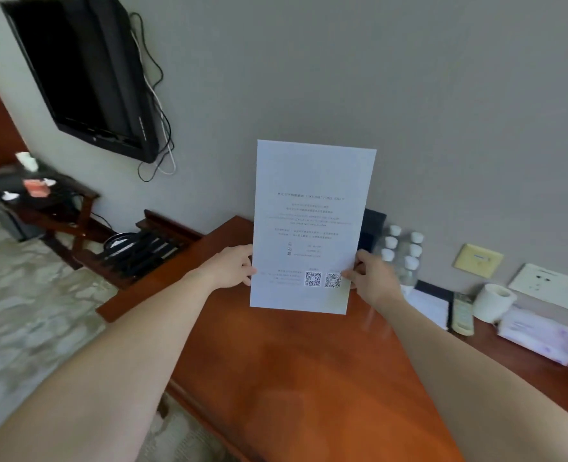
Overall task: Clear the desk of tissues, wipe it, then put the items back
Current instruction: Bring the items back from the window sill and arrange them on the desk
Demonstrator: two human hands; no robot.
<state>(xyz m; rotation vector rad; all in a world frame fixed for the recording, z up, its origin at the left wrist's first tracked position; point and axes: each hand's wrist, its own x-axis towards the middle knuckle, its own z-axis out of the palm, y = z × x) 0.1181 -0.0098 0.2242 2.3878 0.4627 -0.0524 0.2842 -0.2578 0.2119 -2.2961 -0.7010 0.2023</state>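
A white printed card (312,208) with two QR codes near its bottom is held upright above the far part of the reddish wooden desk (309,378). My left hand (234,266) grips its lower left edge and my right hand (371,278) pinches its lower right edge. On the desk's right side lie a pack of tissues (537,335) and a roll of toilet paper (494,301).
Behind the card stand a pack of water bottles (402,251) and a dark box (372,228). A notepad (431,305) and a remote control (463,313) lie by the wall. A television (85,75) hangs at left, above a luggage rack (142,250).
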